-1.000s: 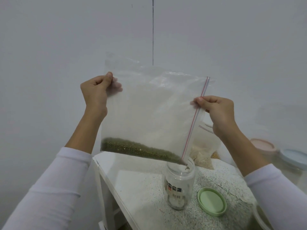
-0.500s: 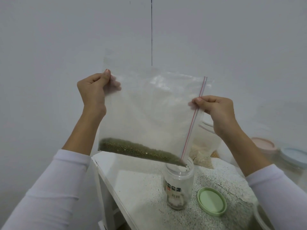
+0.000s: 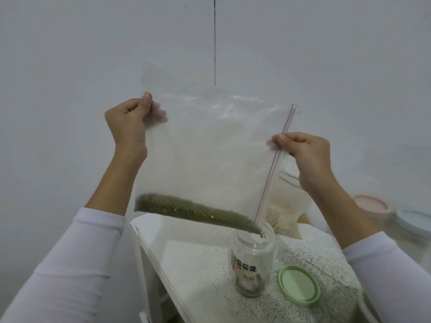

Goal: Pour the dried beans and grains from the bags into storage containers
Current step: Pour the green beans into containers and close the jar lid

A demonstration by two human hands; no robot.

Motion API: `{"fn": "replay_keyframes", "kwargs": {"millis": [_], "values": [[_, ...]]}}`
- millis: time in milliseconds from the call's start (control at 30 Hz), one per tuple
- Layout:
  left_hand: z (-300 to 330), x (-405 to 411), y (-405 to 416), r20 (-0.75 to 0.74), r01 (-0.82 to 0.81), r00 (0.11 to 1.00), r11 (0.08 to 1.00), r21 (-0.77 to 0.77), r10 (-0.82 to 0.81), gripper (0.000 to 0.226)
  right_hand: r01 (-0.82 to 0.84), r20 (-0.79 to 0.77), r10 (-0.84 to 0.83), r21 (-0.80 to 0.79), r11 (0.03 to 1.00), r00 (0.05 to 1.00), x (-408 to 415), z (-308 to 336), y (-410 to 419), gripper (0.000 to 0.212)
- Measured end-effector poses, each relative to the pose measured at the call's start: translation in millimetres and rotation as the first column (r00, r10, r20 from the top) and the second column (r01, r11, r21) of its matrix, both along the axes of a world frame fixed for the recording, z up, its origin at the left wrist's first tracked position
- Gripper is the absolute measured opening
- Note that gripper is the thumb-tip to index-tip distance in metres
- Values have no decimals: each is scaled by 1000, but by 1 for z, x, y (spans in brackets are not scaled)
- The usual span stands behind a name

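Overhead, bag (image 3: pixel 210 148) corner at jar (image 3: pixel 254 259) rim, near table (image 3: pixel 186 257) edge

Two arms in view, both w/ long white sleeves. Left sleeve (image 3: pixel 70 264): smooth stretchy fabric, snug fit, cuff ends partway up the forearm, soft creases across near the cuff and further back twd the elbow. Right sleeve (image 3: pixel 391 276): same white fabric, cuff also stops mid-forearm, faint fold lines near the edge. Forearms bare from cuffs to wrists. Left hand (image 3: pixel 127 122) and right hand (image 3: pixel 305 150) both bare, no gloves, rings, watch or bands visible. Thumbnails short, unpainted as far as can be seen.
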State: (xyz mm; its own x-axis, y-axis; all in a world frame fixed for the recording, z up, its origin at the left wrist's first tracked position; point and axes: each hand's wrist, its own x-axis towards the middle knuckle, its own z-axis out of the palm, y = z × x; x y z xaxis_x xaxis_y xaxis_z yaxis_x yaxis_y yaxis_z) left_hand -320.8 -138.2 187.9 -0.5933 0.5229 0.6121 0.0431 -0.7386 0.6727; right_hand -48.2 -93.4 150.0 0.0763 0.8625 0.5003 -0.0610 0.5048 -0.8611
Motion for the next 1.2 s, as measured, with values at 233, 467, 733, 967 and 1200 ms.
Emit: {"fn": "replay_keyframes", "kwargs": {"millis": [233,467,733,967,1200], "values": [[1,-3,-5,-2,-5,1000,1000,-3,5,23,-34,17,34,4,999,999,-3,0,-2,8],[2,-5,-9,7,-2,1000,1000,-3,2,23,-47,21,47,7,999,999,-4,3,-4,8],[0,-5,-10,-11,-24,1000,1000,-9,24,23,-58,54,57,12,998,997,-5,6,-5,9],[-5,-6,-9,-29,-49,998,999,-22,49,23,-26,13,25,11,1000,1000,-5,3,-5,9],[-4,-6,-9,-24,-66,998,998,1,66,24,-33,31,33,25,999,999,-6,4,-4,12]]}}
